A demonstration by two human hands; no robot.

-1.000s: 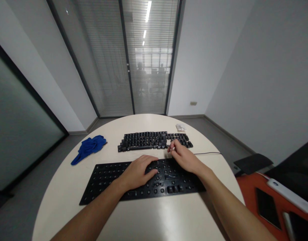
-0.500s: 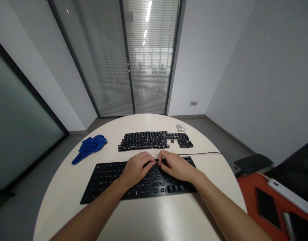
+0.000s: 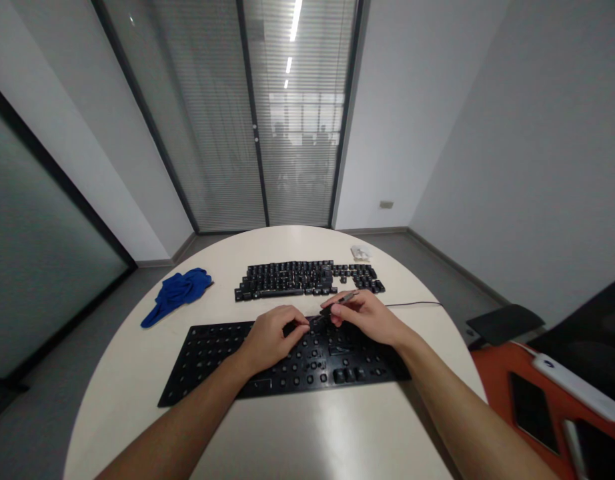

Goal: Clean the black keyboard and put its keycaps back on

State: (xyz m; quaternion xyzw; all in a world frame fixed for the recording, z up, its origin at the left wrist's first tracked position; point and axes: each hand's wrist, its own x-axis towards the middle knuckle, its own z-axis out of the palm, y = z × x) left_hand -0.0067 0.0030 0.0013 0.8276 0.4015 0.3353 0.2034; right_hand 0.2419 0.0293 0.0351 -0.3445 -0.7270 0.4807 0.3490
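Observation:
A black keyboard (image 3: pixel 212 360) lies across the near part of the table, most of its keycaps off, with a few still on it near the lower right. My left hand (image 3: pixel 275 337) rests over its upper middle, thumb and forefinger closed together; whatever is between them is too small to make out. Just right of it, my right hand (image 3: pixel 365 317) grips a slim grey tool (image 3: pixel 347 298) with a dark end that slants down toward the keyboard's top edge. Its exact kind is unclear. Behind the keyboard, loose black keycaps (image 3: pixel 287 277) are laid out in keyboard order.
A crumpled blue cloth (image 3: pixel 180 293) lies at the left on the round white table (image 3: pixel 307 433). A small clear bag (image 3: pixel 361 253) sits at the far right edge. A thin cable (image 3: pixel 415 305) runs off to the right. Beside the table, an orange seat holds a phone (image 3: pixel 533 410) and a white power strip (image 3: pixel 577 387).
My right hand has drawn away from my left hand, up and to the right, and now holds the slim tool tilted. My left hand has stayed nearly in place.

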